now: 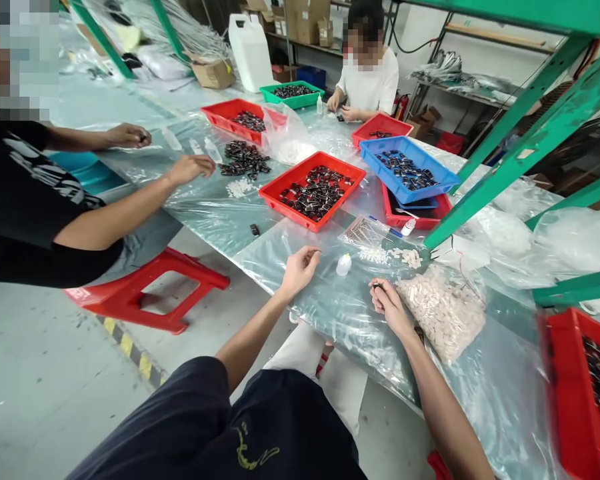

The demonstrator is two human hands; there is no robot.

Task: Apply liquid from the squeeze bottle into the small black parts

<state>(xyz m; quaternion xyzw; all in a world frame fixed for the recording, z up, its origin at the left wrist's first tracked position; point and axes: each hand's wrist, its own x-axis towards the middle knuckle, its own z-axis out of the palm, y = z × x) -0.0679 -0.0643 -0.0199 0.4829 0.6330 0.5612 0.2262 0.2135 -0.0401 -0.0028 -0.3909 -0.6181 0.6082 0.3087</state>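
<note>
My left hand is raised over the plastic-covered table, thumb and fingers pinched together; whatever is between the tips is too small to make out. My right hand is closed around a small black part, mostly hidden by the fingers. Between my hands stands a small white dropper bottle. Beyond it lie small piles of white pieces and a clear bag of thin sticks. Against my right wrist rests a bag of pale small pieces. Ahead sits a red tray of small black parts.
A blue tray sits stacked on a red tray near a green metal post. To the left, a co-worker's hands are near a pile of black parts. Another person works across the table. A red bin stands far right.
</note>
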